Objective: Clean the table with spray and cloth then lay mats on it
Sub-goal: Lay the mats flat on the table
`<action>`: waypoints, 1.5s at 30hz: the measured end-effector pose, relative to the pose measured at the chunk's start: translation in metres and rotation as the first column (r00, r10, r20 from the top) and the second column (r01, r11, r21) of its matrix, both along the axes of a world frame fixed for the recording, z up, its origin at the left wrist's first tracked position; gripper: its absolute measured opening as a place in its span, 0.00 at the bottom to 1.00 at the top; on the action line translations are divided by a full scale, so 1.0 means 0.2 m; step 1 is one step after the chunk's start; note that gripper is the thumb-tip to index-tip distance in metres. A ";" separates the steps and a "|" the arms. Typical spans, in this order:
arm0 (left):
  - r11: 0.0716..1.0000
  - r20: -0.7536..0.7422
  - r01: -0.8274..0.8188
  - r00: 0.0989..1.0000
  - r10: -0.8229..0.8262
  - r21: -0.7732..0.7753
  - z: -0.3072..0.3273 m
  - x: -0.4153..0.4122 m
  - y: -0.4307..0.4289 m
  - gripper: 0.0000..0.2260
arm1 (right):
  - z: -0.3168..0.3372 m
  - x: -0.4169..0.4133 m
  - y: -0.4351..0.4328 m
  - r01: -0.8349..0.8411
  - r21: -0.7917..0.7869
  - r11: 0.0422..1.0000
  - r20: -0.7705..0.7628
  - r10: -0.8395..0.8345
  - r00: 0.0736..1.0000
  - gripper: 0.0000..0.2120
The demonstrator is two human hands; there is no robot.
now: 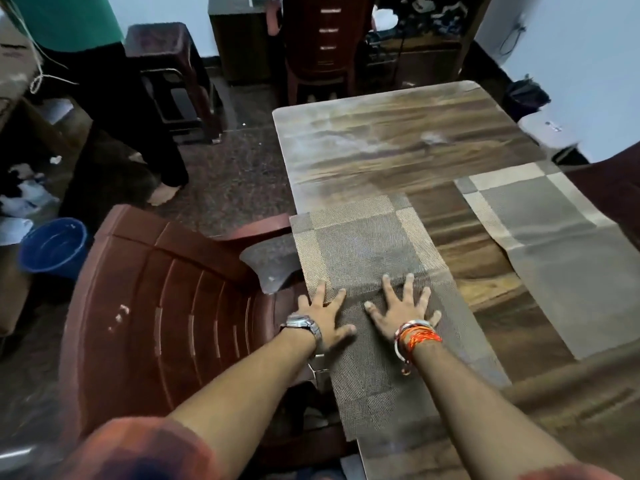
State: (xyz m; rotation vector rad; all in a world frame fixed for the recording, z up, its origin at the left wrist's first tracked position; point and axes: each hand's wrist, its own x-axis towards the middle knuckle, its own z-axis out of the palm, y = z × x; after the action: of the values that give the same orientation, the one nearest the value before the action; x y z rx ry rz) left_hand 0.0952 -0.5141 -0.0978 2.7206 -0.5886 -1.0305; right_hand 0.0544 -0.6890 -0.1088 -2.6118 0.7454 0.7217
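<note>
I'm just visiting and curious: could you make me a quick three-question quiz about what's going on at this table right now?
1. True or false: both the left hand and the right hand lie flat, fingers spread, on the near mat.
2. How many mats lie on the wooden table?
A) one B) two C) four
3. Fill in: the near mat's left edge hangs past the table edge, over the brown ____.

Key:
1. True.
2. B: the near mat and the far mat on the right.
3. Chair.
</note>
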 end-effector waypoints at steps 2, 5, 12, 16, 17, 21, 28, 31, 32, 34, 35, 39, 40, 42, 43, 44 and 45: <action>0.999 -0.016 0.036 0.999 -0.036 0.024 0.00 0.01 -0.04 0.39 | -0.01 0.02 -0.03 -0.015 -0.021 1.000 -0.005 0.015 1.000 0.36; 0.998 -0.010 0.050 0.999 -0.049 0.040 -0.02 0.03 -0.09 0.41 | -0.01 0.07 -0.06 -0.005 -0.019 1.000 -0.018 0.005 1.000 0.36; 0.996 -0.013 0.069 0.998 -0.068 0.061 -0.06 0.06 -0.11 0.42 | 0.00 0.09 -0.06 0.035 0.004 0.999 -0.027 -0.035 0.999 0.35; 0.995 -0.020 0.071 0.997 -0.070 0.072 -0.05 0.08 -0.12 0.43 | 0.01 0.11 -0.07 0.042 0.020 0.999 -0.034 -0.041 0.999 0.35; 0.995 -0.013 0.070 0.997 -0.070 0.073 -0.05 0.08 -0.13 0.43 | 0.01 0.11 -0.07 0.041 0.024 0.999 -0.037 -0.041 0.998 0.35; 0.993 -0.005 0.079 0.997 -0.079 0.089 -0.07 0.09 -0.13 0.43 | 0.01 0.12 -0.08 0.038 0.019 0.999 -0.048 -0.037 0.998 0.35; 0.989 0.004 0.084 0.996 -0.085 0.119 -0.08 0.10 -0.14 0.43 | 0.00 0.13 -0.08 0.038 0.021 0.999 -0.037 -0.038 0.999 0.35; 0.988 0.002 0.085 0.996 -0.086 0.129 -0.08 0.12 -0.15 0.43 | -0.01 0.14 -0.09 0.040 0.032 0.999 -0.037 -0.038 0.999 0.35; 0.988 -0.003 0.086 0.996 -0.086 0.131 -0.09 0.12 -0.14 0.44 | -0.01 0.14 -0.09 0.043 0.035 0.998 -0.033 -0.042 0.999 0.35; 0.987 0.008 0.086 0.996 -0.088 0.136 -0.09 0.11 -0.14 0.44 | -0.02 0.13 -0.09 0.042 0.027 0.999 -0.022 -0.041 0.999 0.35; 0.986 0.032 0.089 0.995 -0.095 0.143 -0.09 0.11 -0.15 0.44 | -0.02 0.13 -0.08 0.038 0.022 0.999 -0.018 -0.038 0.999 0.35; 0.979 0.152 0.145 0.974 -0.167 0.142 -0.11 0.07 -0.17 0.50 | -0.05 0.13 -0.08 0.018 -0.045 0.999 -0.009 -0.018 1.000 0.33; 0.981 0.150 0.155 0.974 -0.172 0.121 -0.12 0.07 -0.17 0.52 | -0.06 0.12 -0.07 -0.053 -0.111 0.992 0.020 0.056 0.998 0.31; 0.980 0.164 0.167 0.969 -0.183 0.108 -0.14 0.06 -0.17 0.55 | -0.11 0.08 -0.02 -0.302 -0.233 0.924 0.156 0.342 0.927 0.27; 0.976 0.184 0.177 0.963 -0.198 0.124 -0.14 0.07 -0.17 0.56 | -0.13 0.07 0.01 -0.417 -0.241 0.876 0.211 0.467 0.859 0.28; 0.971 0.200 0.190 0.956 -0.217 0.144 -0.15 0.07 -0.16 0.58 | -0.15 0.06 0.03 -0.506 -0.213 0.836 0.233 0.546 0.804 0.31; 0.967 0.204 0.201 0.951 -0.231 0.156 -0.15 0.07 -0.16 0.59 | -0.16 0.07 0.02 -0.556 -0.183 0.811 0.244 0.585 0.773 0.32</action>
State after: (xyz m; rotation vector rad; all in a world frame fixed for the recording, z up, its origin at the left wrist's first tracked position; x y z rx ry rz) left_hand 0.1090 -0.5466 -0.1276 2.9654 -0.9048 -0.8423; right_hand 0.0681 -0.6841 -0.1407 -2.9676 -0.1303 0.4244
